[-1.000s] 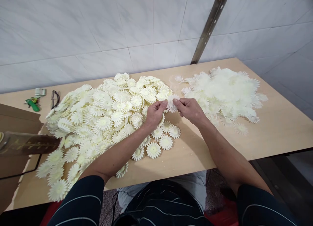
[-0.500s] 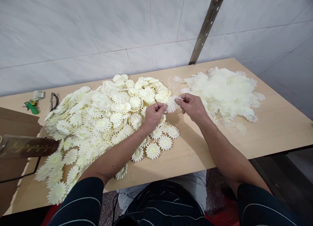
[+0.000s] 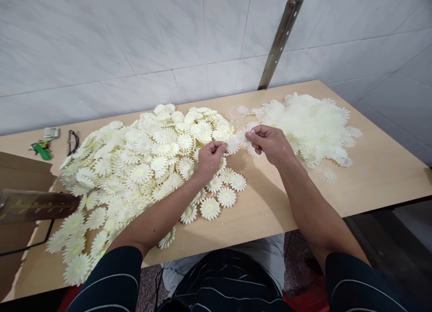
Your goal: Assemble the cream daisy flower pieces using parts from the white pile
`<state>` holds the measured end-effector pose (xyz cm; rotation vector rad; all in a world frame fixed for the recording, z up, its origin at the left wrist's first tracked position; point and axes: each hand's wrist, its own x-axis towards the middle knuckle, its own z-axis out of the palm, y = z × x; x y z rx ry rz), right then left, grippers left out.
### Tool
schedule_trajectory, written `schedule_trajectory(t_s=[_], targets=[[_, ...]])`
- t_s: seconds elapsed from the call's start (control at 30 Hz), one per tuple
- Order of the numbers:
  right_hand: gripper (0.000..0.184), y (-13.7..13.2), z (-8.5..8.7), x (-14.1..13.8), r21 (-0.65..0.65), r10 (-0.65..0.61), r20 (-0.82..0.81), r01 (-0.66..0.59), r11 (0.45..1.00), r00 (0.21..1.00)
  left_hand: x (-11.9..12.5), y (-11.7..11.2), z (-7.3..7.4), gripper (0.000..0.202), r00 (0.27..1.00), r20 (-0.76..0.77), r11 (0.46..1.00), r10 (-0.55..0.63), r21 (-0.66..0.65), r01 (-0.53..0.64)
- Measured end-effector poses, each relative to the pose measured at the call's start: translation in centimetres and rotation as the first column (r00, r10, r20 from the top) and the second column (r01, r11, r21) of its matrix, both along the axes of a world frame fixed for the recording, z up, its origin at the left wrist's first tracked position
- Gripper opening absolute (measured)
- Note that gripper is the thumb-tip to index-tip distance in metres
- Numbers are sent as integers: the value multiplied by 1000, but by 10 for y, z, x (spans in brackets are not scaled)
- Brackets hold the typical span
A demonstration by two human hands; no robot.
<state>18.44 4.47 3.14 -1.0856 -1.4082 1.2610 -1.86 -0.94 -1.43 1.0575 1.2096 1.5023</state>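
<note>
My left hand (image 3: 211, 160) is closed in a pinch on the edge of a pale daisy-shaped petal piece (image 3: 232, 145), over the right end of the left heap. Just to the right, my right hand (image 3: 270, 144) pinches another thin whitish petal piece (image 3: 242, 137) by its edge. The two pieces are side by side with a small gap or a slight overlap, I cannot tell which. Cream layered artificial flowers (image 3: 141, 172) lie heaped beneath and left of my left hand. Thin, paler petal pieces (image 3: 310, 123) are piled beyond my right hand.
A clear round dish or ring (image 3: 238, 111) is on the table (image 3: 270, 213) between the heaps. A green-handled tool (image 3: 42, 151) and dark-framed glasses (image 3: 72, 142) lie at the far left. A cardboard box (image 3: 25, 172) and brown cylinder (image 3: 37, 205) stand nearer. A metal bracket (image 3: 281, 42) leans on the tiled wall.
My hands have moved slightly apart, the right one shifting a little to the right. Two separate petal pieces now show between them where one stood out before.
</note>
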Motion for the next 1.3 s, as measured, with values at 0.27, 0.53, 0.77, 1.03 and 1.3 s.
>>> schedule_trajectory(t_s=[0.27, 0.53, 0.77, 1.03, 1.3], targets=[[62, 0, 4, 6, -74, 100, 31, -98, 992, 994, 0, -1, 0, 32, 1000, 3, 1000, -1, -7, 1], [53, 1, 1, 3, 0, 55, 13, -55, 998, 998, 0, 0, -1, 32, 1000, 13, 1000, 3, -1, -3], [51, 5, 8, 27, 103, -54, 64, 47, 994, 997, 1, -1, 0, 29, 1000, -6, 1000, 12, -10, -12], [62, -4, 7, 7, -64, 159, 144, -151, 987, 977, 3, -2, 0, 31, 1000, -22, 1000, 3, -6, -3], [55, -2, -4, -5, -16, 100, 171, -99, 995, 980, 4, -5, 3, 31, 996, -9, 996, -84, 15, 84]])
